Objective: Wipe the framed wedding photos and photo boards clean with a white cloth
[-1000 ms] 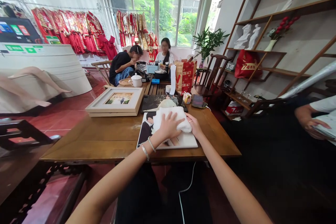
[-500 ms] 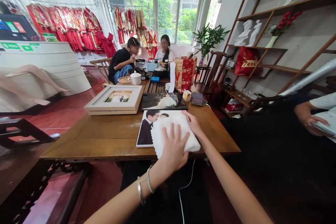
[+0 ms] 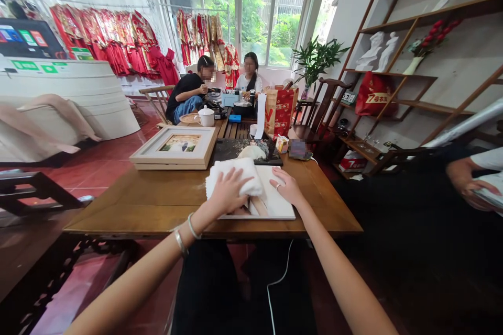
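A folded white cloth (image 3: pixel 239 170) lies over the left part of a white-edged photo panel (image 3: pixel 281 204) near the table's front edge. On top of the cloth my left hand (image 3: pixel 227 191) presses down, fingers spread. My right hand (image 3: pixel 286 186) rests on the panel's right side, its fingers stretched out and holding nothing. The cloth and left hand hide much of the print. Just behind is a dark photo panel (image 3: pixel 271 152), partly covered by the cloth. A pale framed photo (image 3: pixel 173 151) lies to the left.
The wooden table (image 3: pixel 149 204) also bears a small box (image 3: pixel 282 144) and a dark object (image 3: pixel 299 149) with a white cable. Beyond stand a white lidded cup (image 3: pixel 205 116) and a red paper bag (image 3: pixel 281 110). Two people sit farther back; another person's hands (image 3: pixel 467 183) are at right.
My left hand and the cloth have moved left across the panel, uncovering its right part and covering the upper left. My right hand stays at the panel's right side.
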